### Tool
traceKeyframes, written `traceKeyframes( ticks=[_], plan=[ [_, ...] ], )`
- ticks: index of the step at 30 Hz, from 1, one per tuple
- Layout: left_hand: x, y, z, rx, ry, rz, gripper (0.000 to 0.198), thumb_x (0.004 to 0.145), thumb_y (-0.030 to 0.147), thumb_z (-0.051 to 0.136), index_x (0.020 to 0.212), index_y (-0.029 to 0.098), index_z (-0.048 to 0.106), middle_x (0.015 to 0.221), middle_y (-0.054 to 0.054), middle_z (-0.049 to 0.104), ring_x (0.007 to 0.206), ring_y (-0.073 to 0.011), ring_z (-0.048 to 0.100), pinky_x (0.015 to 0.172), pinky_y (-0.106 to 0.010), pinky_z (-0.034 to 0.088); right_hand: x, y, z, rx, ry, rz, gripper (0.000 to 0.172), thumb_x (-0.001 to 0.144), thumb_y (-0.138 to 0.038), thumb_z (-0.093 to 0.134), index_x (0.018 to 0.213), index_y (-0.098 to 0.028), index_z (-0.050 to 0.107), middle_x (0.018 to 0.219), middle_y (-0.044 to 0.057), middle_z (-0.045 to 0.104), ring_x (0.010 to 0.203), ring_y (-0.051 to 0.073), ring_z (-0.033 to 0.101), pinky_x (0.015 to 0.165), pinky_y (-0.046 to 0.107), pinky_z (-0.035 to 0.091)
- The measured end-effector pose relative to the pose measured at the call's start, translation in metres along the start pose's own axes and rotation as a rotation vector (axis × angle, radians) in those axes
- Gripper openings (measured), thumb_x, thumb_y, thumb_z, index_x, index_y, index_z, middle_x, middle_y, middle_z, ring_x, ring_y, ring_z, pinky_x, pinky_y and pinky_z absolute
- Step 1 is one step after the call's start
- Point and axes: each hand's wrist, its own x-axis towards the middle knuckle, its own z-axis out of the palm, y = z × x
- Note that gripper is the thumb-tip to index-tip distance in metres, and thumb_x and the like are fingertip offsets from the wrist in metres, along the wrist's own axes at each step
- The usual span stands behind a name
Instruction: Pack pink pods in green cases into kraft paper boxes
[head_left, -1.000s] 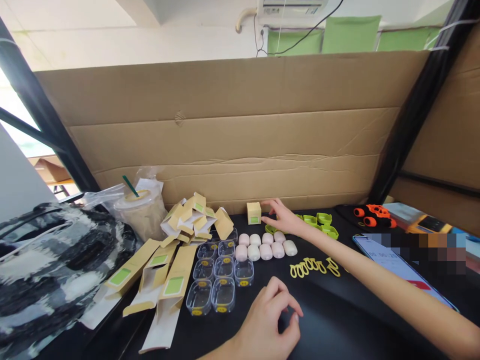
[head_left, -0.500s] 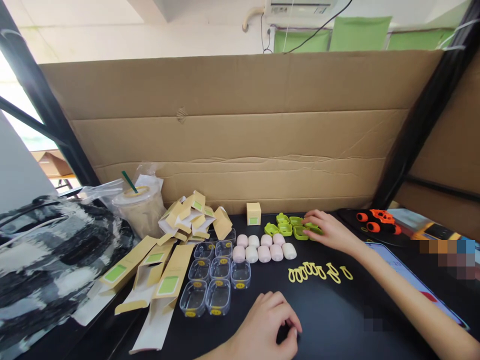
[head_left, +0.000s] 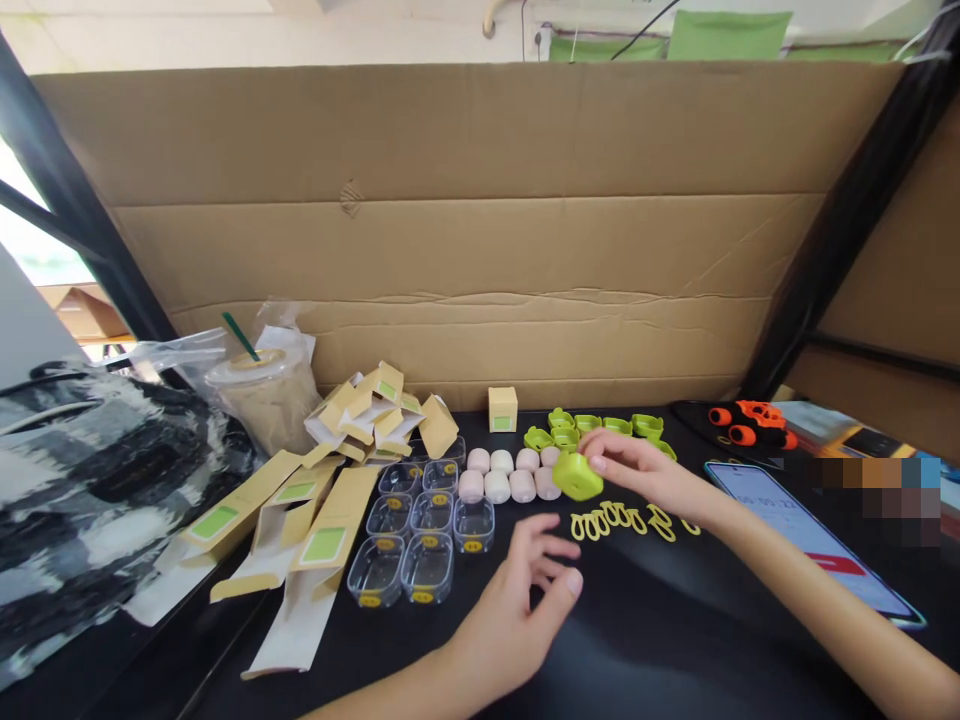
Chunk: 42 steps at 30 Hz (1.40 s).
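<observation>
My right hand (head_left: 645,480) holds a bright green silicone cover (head_left: 577,478) between thumb and fingers, raised a little above the table. Behind it lie several more such green covers (head_left: 587,424). My left hand (head_left: 525,600) hovers lower and nearer to me, its fingers apart and holding nothing. Between the hands and the clear boxes, several rounded pink and white cases (head_left: 497,487) sit in two rows; the held cover hides part of that group's right end. A row of yellow loops (head_left: 616,516) lies just below my right hand.
Several clear plastic boxes (head_left: 427,567) stand left of my left hand. Opened cardboard packets (head_left: 330,530) and a cup with a straw (head_left: 266,400) are farther left. One small carton (head_left: 502,409) stands at the back. A phone (head_left: 810,540) and an orange-wheeled toy (head_left: 754,424) lie right.
My right hand has lifted a green cover from the group and brought it left and toward me. My left hand has moved up and its fingers have spread. The view has tilted down slightly.
</observation>
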Motion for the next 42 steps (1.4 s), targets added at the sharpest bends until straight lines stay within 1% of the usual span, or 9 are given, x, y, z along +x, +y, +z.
traceKeyframes(
  ticks=[5,10,14,20,25,31,35,39,42],
  plan=[
    [0.006,0.006,0.0,-0.375,0.071,-0.093,0.048,0.084,0.053,0.052,0.116,0.019,0.045,0.11,-0.011,0.059,0.087,-0.0222,0.067,0.079,-0.037,0.049,-0.004,-0.03,0.027,0.134,-0.09,-0.023,0.043,0.095,-0.053,0.035,0.082,-0.018,0.057,0.088,0.004,0.061,0.082,0.017,0.061,0.074,0.029,0.051],
    [0.007,0.017,-0.004,-0.459,0.198,-0.103,0.04,0.08,0.046,0.061,0.106,0.017,0.053,0.106,-0.009,0.062,0.093,-0.0241,0.066,0.085,-0.038,0.048,-0.004,-0.02,0.025,0.03,0.011,0.014,0.035,0.095,-0.046,0.038,0.09,-0.02,0.059,0.092,0.006,0.056,0.085,0.018,0.057,0.077,0.033,0.049],
    [0.009,0.017,-0.008,-0.583,0.276,-0.116,0.03,0.083,0.037,0.058,0.106,0.018,0.051,0.103,-0.008,0.063,0.093,-0.0242,0.066,0.086,-0.04,0.046,-0.009,-0.007,0.021,-0.111,-0.073,0.032,0.016,0.078,-0.038,0.067,0.08,-0.022,0.067,0.084,0.004,0.056,0.083,0.022,0.055,0.077,0.037,0.045],
    [0.012,0.015,-0.008,-0.775,0.164,-0.166,0.029,0.078,0.033,0.056,0.101,0.017,0.048,0.086,-0.003,0.061,0.069,-0.0144,0.062,0.07,-0.032,0.045,-0.012,0.001,0.033,-0.115,-0.095,0.082,0.011,0.068,-0.021,0.074,0.072,-0.021,0.064,0.085,0.003,0.055,0.084,0.023,0.053,0.079,0.039,0.044],
    [0.012,0.013,-0.006,-0.828,0.104,-0.192,0.032,0.079,0.049,0.053,0.083,0.018,0.045,0.072,0.003,0.052,0.057,-0.0095,0.051,0.063,-0.03,0.047,-0.011,-0.004,0.037,0.103,-0.096,0.166,0.013,0.08,-0.027,0.063,0.077,-0.021,0.052,0.064,-0.003,0.054,0.056,0.014,0.055,0.053,0.027,0.046],
    [0.009,0.014,-0.007,-0.79,0.105,-0.18,0.038,0.077,0.039,0.068,0.097,0.022,0.04,0.091,0.001,0.058,0.083,-0.0163,0.064,0.084,-0.04,0.048,-0.008,-0.022,0.036,0.385,0.01,0.2,0.025,0.083,-0.042,0.06,0.089,-0.02,0.053,0.076,0.001,0.064,0.068,0.015,0.065,0.061,0.027,0.052],
    [0.01,0.018,-0.01,-0.852,0.064,-0.222,0.031,0.082,0.03,0.063,0.106,0.017,0.049,0.104,-0.006,0.061,0.094,-0.0156,0.061,0.09,-0.034,0.044,-0.01,-0.03,0.037,0.572,0.072,0.239,0.023,0.076,-0.039,0.07,0.083,-0.02,0.06,0.067,-0.001,0.064,0.06,0.013,0.062,0.057,0.026,0.05],
    [0.012,0.018,-0.011,-0.925,0.094,-0.242,0.032,0.084,0.023,0.058,0.115,0.017,0.053,0.111,-0.008,0.063,0.096,-0.0158,0.059,0.086,-0.032,0.046,-0.014,-0.034,0.042,0.435,0.113,0.136,0.015,0.078,-0.035,0.07,0.076,-0.02,0.066,0.072,0.0,0.064,0.062,0.013,0.056,0.059,0.026,0.047],
    [0.013,0.017,-0.01,-0.938,0.125,-0.284,0.022,0.087,0.022,0.056,0.108,0.015,0.059,0.109,-0.009,0.064,0.095,-0.0172,0.059,0.086,-0.033,0.046,-0.015,-0.037,0.046,0.268,0.149,0.084,0.01,0.08,-0.03,0.067,0.082,-0.02,0.068,0.073,0.0,0.062,0.063,0.013,0.053,0.059,0.025,0.045]
  ],
)
